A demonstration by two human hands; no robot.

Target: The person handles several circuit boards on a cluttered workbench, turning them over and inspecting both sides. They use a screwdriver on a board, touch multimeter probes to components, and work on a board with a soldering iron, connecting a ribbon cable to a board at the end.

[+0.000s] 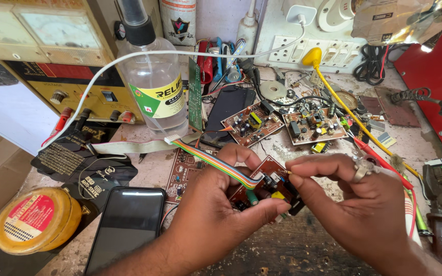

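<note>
Spreading under everything, the cluttered, worn wooden desk (303, 250) carries your work. At its back left corner stands the beige metal power supply (52, 56), with the clear plastic bottle with a black cap (152, 76) just beside it. Near the front left corner lie the black smartphone (126, 225) and the round yellow tin (37, 220). Your left hand (216, 214) is curled around the small brown circuit board (269, 176), raised above the desk's front edge. Your right hand (359, 204) pinches something tiny at the board's top edge, fingertips pressed together. The rainbow ribbon cable (216, 163) crosses your left fingers.
</note>
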